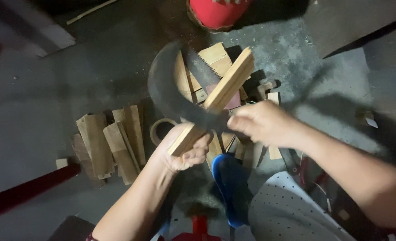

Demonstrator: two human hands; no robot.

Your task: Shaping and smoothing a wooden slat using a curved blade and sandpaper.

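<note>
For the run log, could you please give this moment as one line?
left hand: grips wooden stick | right hand: swings curved blade, blurred | floor: cut wood pieces, handsaw

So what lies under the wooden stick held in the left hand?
Under the wooden stick: a toothed saw blade and loose wood offcuts on the floor. The saw's handle end is covered.

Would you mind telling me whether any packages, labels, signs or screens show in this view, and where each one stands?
None show: no package, label, sign or screen.
Roll of tape: on the floor beside the wood offcuts, a tan ring.
Red container: top edge, rounded, cut off by the frame.
</note>
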